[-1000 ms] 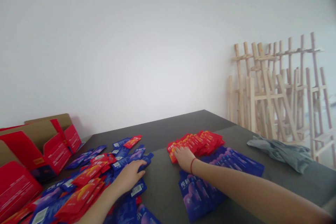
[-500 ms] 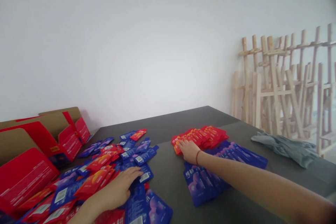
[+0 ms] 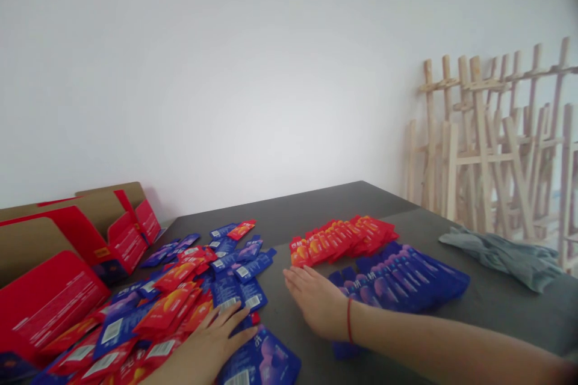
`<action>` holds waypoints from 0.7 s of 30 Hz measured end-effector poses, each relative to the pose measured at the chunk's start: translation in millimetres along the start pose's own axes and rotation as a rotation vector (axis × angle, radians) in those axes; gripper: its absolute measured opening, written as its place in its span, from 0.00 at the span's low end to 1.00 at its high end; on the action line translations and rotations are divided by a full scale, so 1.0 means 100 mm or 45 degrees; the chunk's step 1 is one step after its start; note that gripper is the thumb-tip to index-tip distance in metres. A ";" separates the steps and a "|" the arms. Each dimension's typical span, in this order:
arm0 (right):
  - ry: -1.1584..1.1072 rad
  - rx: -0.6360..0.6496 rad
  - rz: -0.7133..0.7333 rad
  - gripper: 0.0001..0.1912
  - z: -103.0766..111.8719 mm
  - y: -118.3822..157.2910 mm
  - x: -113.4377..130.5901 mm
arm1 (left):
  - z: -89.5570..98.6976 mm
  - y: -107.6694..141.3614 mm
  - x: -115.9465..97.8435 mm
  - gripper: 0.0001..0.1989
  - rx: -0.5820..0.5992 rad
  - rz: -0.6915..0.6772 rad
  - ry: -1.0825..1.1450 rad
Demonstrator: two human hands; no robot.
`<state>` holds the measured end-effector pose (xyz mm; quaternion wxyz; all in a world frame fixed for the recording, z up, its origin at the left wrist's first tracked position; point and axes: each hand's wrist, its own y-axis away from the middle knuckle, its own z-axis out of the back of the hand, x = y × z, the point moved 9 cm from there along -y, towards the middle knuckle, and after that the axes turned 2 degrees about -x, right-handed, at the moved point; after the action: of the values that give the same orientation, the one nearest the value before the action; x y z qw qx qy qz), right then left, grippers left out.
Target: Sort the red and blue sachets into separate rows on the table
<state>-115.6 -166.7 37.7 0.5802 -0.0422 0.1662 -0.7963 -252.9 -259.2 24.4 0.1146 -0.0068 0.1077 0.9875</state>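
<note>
Fingers spread, my left hand [image 3: 210, 346] lies on a loose pile of red packets [image 3: 167, 307] and blue packets [image 3: 244, 361] on the left half of the table. My right hand [image 3: 318, 304], its fingers stretched out, is just in front of an overlapping row of red packets [image 3: 338, 240]. Beside and partly under its wrist fans a row of blue packets [image 3: 401, 277]. A red band circles the right wrist. Neither hand has anything visibly gripped.
Open red cardboard boxes [image 3: 81, 240] stand at the left edge of the dark table [image 3: 280, 210]. A crumpled grey cloth [image 3: 506, 252] lies at the right. Wooden easels [image 3: 478, 150] lean near the white wall.
My right hand has come off the red row and moved toward me, over the near end of the blue row. The left hand's fingers have spread and shifted slightly nearer.
</note>
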 end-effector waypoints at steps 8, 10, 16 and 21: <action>-0.730 0.081 -0.039 0.35 0.10 0.29 0.51 | 0.33 -0.12 -0.16 0.19 -0.166 -0.063 0.144; -0.954 0.049 -0.123 0.41 0.06 0.35 0.47 | 0.45 -0.16 -0.26 0.12 -0.236 -0.012 0.231; -1.704 -0.173 -0.670 0.28 -0.16 0.60 0.04 | 0.39 -0.38 -0.53 0.08 -0.257 0.106 0.725; -1.839 -0.133 -0.872 0.28 -0.35 0.85 -0.04 | 0.06 -0.46 -0.72 0.06 -0.168 0.190 0.915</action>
<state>-46.0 -178.2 -21.7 0.2649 -0.6230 -0.2357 -0.6973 -172.2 -230.0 23.4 -0.0033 -0.3527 0.0772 0.9325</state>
